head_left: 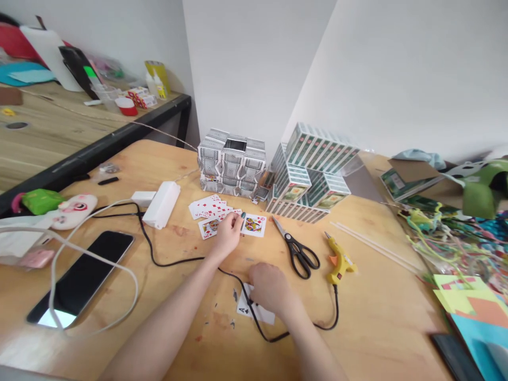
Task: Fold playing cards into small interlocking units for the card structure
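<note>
Your left hand (230,233) touches the queen card (254,225), lengthwise toward the table's (381,301) right edge; its grip, or right hand's (270,287), I cannot tell.

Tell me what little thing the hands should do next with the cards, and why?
Maybe the right hand could nudge the black cord aside. The cord lies across the ace card, close to that hand, so moving it would probably make the card easier to pick up.
</note>
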Action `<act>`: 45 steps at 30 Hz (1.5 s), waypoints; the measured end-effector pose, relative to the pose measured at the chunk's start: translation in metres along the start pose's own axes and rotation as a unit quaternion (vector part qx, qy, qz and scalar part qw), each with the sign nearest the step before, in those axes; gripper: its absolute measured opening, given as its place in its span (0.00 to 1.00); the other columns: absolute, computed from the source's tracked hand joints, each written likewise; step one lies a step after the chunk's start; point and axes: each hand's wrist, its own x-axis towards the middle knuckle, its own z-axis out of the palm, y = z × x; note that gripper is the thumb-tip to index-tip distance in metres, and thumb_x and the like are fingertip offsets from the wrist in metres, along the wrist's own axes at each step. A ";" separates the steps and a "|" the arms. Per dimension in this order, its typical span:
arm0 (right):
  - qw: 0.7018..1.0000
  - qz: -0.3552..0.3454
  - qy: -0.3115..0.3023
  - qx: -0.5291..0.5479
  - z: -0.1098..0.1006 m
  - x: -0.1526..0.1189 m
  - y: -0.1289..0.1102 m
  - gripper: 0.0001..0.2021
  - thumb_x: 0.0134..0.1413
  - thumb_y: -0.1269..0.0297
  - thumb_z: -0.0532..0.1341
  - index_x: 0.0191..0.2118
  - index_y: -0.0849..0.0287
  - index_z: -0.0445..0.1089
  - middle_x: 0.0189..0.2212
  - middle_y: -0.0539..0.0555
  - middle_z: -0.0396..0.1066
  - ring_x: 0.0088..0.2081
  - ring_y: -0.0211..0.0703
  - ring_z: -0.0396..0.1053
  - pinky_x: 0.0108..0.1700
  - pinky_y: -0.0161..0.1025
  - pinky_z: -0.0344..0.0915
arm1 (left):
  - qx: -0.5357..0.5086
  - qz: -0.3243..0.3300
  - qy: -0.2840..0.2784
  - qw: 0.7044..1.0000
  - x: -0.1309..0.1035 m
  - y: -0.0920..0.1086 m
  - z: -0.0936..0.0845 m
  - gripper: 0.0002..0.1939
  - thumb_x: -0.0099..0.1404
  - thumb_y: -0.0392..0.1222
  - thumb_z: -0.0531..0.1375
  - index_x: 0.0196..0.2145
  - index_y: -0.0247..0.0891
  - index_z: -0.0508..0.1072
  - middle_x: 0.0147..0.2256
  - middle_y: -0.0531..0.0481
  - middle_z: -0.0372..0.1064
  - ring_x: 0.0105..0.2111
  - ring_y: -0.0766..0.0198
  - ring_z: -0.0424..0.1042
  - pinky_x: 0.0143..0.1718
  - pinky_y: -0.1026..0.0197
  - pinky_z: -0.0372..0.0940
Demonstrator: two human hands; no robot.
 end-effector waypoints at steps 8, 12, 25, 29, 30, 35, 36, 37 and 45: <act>0.897 0.013 0.312 0.313 -0.014 0.030 0.041 0.14 0.51 0.56 0.55 0.21 0.58 0.65 0.14 0.48 0.62 0.17 0.35 0.58 0.21 0.32 0.49 | 0.030 0.025 -0.014 0.999 -0.002 0.003 0.002 0.11 0.60 0.42 0.52 0.21 0.38 0.61 0.19 0.56 0.60 0.20 0.67 0.60 0.22 0.66 0.55; 0.837 0.109 0.424 0.327 -0.001 0.062 0.041 0.17 0.56 0.52 0.49 0.27 0.59 0.65 0.15 0.49 0.62 0.17 0.36 0.58 0.22 0.32 0.50 | 0.026 0.028 -0.026 0.999 -0.004 0.002 0.003 0.10 0.59 0.43 0.52 0.22 0.38 0.62 0.18 0.56 0.59 0.19 0.67 0.60 0.21 0.66 0.55; 0.790 0.045 0.425 0.440 0.037 0.075 0.038 0.22 0.55 0.58 0.49 0.53 0.64 0.57 0.26 0.54 0.68 0.23 0.41 0.65 0.27 0.36 0.62 | -0.152 -0.059 -0.195 0.967 0.000 -0.005 -0.008 0.07 0.56 0.41 0.58 0.33 0.36 0.71 0.30 0.47 0.73 0.28 0.61 0.73 0.35 0.54 0.69; 0.744 0.002 0.428 0.512 0.039 0.079 0.037 0.19 0.55 0.59 0.51 0.52 0.61 0.56 0.33 0.57 0.70 0.31 0.42 0.69 0.32 0.38 0.66 | -0.207 -0.099 -0.203 0.952 0.003 -0.009 -0.010 0.08 0.53 0.40 0.62 0.33 0.36 0.72 0.31 0.47 0.74 0.29 0.61 0.74 0.37 0.51 0.69; 0.734 -0.001 0.429 0.526 0.039 0.080 0.038 0.18 0.55 0.59 0.51 0.51 0.60 0.56 0.34 0.57 0.70 0.32 0.43 0.70 0.33 0.39 0.67 | -0.210 -0.103 -0.203 0.951 0.003 -0.009 -0.010 0.08 0.53 0.40 0.62 0.33 0.36 0.72 0.31 0.47 0.74 0.29 0.61 0.74 0.37 0.50 0.69; 0.716 0.020 0.429 0.550 0.041 0.085 0.040 0.15 0.55 0.59 0.52 0.46 0.59 0.57 0.35 0.57 0.72 0.32 0.43 0.71 0.34 0.39 0.67 | -0.208 -0.103 -0.211 0.950 0.003 -0.010 -0.010 0.11 0.51 0.43 0.64 0.32 0.36 0.73 0.32 0.47 0.75 0.29 0.61 0.74 0.38 0.50 0.70; 0.714 0.023 0.431 0.551 0.041 0.085 0.041 0.14 0.55 0.58 0.52 0.45 0.60 0.58 0.34 0.57 0.72 0.32 0.43 0.71 0.34 0.39 0.67 | -0.207 -0.104 -0.214 0.949 0.003 -0.010 -0.010 0.11 0.51 0.43 0.64 0.32 0.36 0.74 0.32 0.47 0.75 0.29 0.61 0.73 0.38 0.50 0.70; 0.711 0.026 0.433 0.553 0.041 0.085 0.041 0.13 0.55 0.58 0.52 0.43 0.60 0.58 0.34 0.57 0.72 0.32 0.43 0.71 0.34 0.39 0.67 | -0.207 -0.104 -0.215 0.949 0.003 -0.011 -0.010 0.11 0.51 0.43 0.64 0.32 0.36 0.74 0.33 0.47 0.75 0.29 0.61 0.73 0.38 0.50 0.70; 0.698 0.031 0.423 0.577 0.036 0.083 0.040 0.10 0.53 0.56 0.52 0.34 0.58 0.59 0.30 0.54 0.70 0.29 0.40 0.68 0.30 0.36 0.66 | -0.189 -0.120 -0.209 0.952 0.003 -0.007 -0.010 0.09 0.49 0.41 0.64 0.30 0.36 0.76 0.32 0.48 0.75 0.31 0.59 0.74 0.38 0.51 0.70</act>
